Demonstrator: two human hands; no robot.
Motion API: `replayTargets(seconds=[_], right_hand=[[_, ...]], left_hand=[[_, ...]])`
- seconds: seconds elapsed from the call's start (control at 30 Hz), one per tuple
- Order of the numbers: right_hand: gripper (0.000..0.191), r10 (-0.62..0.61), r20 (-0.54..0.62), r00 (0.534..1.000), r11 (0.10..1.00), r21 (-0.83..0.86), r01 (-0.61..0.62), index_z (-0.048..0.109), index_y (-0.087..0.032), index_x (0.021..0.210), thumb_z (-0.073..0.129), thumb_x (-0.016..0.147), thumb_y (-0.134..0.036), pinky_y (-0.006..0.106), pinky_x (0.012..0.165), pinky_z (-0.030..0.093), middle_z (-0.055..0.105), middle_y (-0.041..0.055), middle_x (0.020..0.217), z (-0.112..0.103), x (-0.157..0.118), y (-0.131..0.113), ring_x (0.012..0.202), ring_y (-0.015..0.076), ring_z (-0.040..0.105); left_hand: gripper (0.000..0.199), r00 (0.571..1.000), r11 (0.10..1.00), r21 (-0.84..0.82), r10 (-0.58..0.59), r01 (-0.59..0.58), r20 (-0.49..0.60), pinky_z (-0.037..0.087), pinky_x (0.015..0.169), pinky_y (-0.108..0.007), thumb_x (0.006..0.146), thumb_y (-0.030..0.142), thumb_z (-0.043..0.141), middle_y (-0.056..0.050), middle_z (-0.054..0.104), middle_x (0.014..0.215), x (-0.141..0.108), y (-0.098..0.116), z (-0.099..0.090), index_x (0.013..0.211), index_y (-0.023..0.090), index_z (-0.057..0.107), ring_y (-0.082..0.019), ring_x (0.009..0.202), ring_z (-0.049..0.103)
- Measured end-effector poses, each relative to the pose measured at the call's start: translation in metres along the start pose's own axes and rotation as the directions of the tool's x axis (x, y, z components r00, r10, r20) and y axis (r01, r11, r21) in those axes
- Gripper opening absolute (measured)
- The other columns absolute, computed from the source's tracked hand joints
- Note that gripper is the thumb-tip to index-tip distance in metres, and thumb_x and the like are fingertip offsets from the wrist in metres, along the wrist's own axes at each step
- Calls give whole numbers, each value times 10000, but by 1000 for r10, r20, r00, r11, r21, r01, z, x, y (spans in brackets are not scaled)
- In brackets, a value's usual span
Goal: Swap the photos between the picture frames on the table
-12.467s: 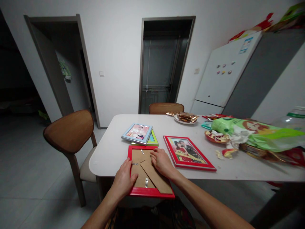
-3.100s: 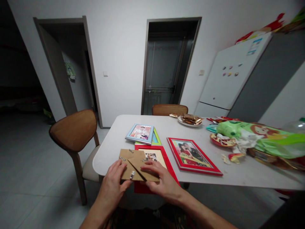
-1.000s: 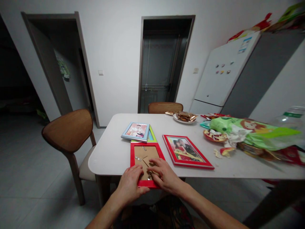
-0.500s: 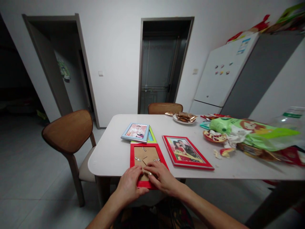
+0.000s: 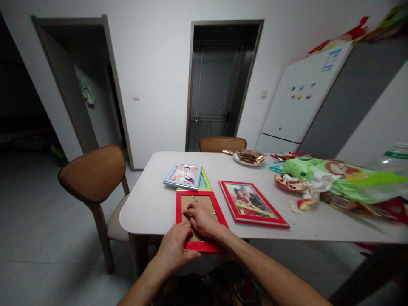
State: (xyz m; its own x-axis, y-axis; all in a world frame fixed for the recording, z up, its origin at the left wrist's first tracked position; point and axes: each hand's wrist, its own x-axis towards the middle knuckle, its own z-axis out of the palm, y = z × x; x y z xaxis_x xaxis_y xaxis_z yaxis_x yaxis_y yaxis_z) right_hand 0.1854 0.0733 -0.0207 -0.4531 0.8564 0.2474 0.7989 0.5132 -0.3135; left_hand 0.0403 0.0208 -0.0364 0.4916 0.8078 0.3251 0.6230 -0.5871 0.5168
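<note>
A red picture frame (image 5: 216, 246) lies face down at the table's front edge, its brown backing board (image 5: 188, 198) and metal clips showing. My left hand (image 5: 176, 244) grips its lower left side, thumb at the near edge and fingers over the board. Over the middle of the backing, my right hand (image 5: 202, 219) has its fingertips bent together at the left clip; whether they pinch it is hidden. Behind lie a blue frame (image 5: 184, 176) with a photo and, partly under it, a green frame (image 5: 205, 179). Another red frame (image 5: 251, 204) rests face up to the right.
On the white table (image 5: 143, 195), a plate (image 5: 249, 160) holds wrapped snacks. Farther right are an opened pomegranate (image 5: 290, 183), peel pieces (image 5: 306, 205), a green bag (image 5: 350, 174) and a clear jar (image 5: 393, 159). Wooden chairs stand at the left (image 5: 94, 172) and behind the table (image 5: 223, 144).
My right hand has moved up and left across the backing, from its lower part to the left clip. My left hand keeps its hold. The view has shifted slightly.
</note>
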Motion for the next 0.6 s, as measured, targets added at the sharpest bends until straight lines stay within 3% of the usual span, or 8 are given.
replayTargets(seconds=[0.17,0.27,0.37,0.6], right_hand=[[311,24,-56,998,999,33,-22,618,-212,987,422,748,-171,257,763,329,586,58,924,3,5,12,876,160,480],[303,195,-151,969,980,67,-187,608,-167,996,413,777,-241,237,751,343,605,78,944,4,17,27,864,155,513],[271,368,-132,920,930,56,-364,628,-173,923,439,769,-292,218,674,355,629,65,911,3,30,38,810,146,542],[278,495,-104,863,868,19,-496,633,-142,822,433,778,-330,224,542,323,647,87,828,11,51,47,680,141,556]], left_hand=[[458,1000,1000,23,-15,15,4,387,895,-374,518,345,736,-79,565,1081,-1,0,1,902,172,554,-245,1031,484],[478,998,998,40,-53,52,15,366,926,-377,527,363,729,-102,536,1143,-2,1,0,924,157,561,-248,1070,465],[480,996,996,48,-80,79,28,370,927,-371,526,352,730,-101,535,1148,-4,4,-1,933,158,565,-241,1066,471],[557,991,992,59,-116,113,61,335,951,-410,515,362,729,-114,511,1185,-7,10,-3,1004,170,545,-264,1106,443]])
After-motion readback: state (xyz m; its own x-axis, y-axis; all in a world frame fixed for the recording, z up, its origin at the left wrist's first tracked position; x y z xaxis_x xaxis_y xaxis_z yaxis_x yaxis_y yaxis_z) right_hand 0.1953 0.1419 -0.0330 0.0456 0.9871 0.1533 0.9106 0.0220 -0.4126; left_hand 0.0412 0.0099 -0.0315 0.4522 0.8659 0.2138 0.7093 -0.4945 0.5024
